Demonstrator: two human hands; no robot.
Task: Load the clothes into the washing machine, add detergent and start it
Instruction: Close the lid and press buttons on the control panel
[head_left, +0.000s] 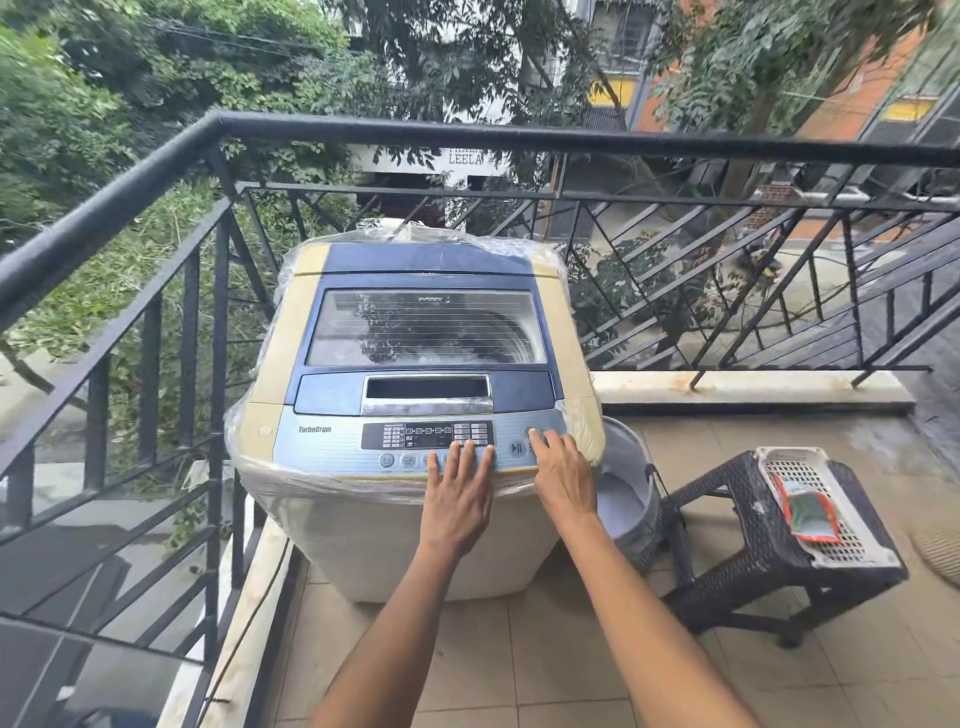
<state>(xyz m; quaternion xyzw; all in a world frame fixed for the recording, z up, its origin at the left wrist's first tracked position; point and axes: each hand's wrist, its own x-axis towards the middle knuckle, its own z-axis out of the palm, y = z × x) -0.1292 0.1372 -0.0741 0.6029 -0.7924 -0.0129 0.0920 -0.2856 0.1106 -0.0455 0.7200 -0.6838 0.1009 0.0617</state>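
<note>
A top-loading washing machine (415, 535), blue and cream and wrapped in clear plastic, stands on a balcony with its glass lid (426, 327) down. Something dark shows dimly through the lid. My left hand (457, 493) lies flat on the front of the control panel (363, 441), fingers straight over the lower buttons. My right hand (561, 467) reaches to the panel's right end, with a fingertip on a round button beside the play/pause button (517, 448). A detergent packet (808, 514), red and green, lies in a white basket on the stool.
A grey bucket (631, 499) stands just right of the machine. Further right is a dark wicker stool (753, 545) bearing a white perforated basket (852, 540). Black metal railing (208, 312) encloses the balcony on the left and behind. The tiled floor (519, 675) lies below my arms.
</note>
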